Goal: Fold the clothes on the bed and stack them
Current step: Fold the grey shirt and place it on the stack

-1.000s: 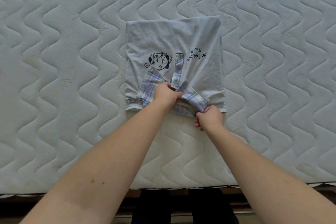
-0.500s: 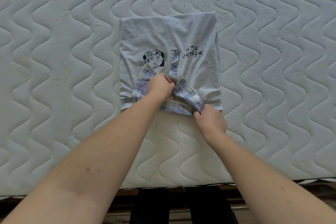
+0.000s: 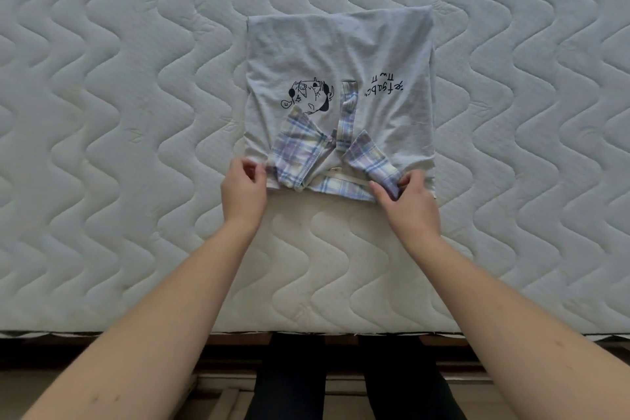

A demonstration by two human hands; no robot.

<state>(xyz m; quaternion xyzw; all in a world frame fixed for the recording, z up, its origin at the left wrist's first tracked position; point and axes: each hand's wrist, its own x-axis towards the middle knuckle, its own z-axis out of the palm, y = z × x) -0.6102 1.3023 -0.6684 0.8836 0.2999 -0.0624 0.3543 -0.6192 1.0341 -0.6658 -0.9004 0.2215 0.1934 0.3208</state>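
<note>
Nearest the camera, both forearms reach over the near edge of the bed (image 3: 136, 181), whose quilted mattress carries the work. The left hand (image 3: 242, 188) sits at the near-left corner of the folded shirt (image 3: 341, 54), its fingers (image 3: 251, 170) curled and pinching the grey hem there. The right hand (image 3: 407, 196) is at the near-right side, fingers (image 3: 383, 190) pinching the tip of the plaid collar (image 3: 370, 160), with the thumb on top of the cloth. The shirt lies flat on the mattress, roughly central, folded into a near-square, collar end towards the person and the printed cartoon face (image 3: 308, 95) and lettering (image 3: 383, 87) upside down from this view. A plaid placket strip (image 3: 347, 112) runs up from the collar opening. Judgement: the garment is light, soft jersey with no stiffness; it will sag and lose its fold if lifted by one point. The collar is slightly firmer woven cloth but still limp. The sound hold is at both near corners together, through all the layers, or with flat palms slid beneath. The quilted surface probably offers some friction, so dragging risks rucking the lower layer. The far edge lies fairly straight; no other garments are in view.
</note>
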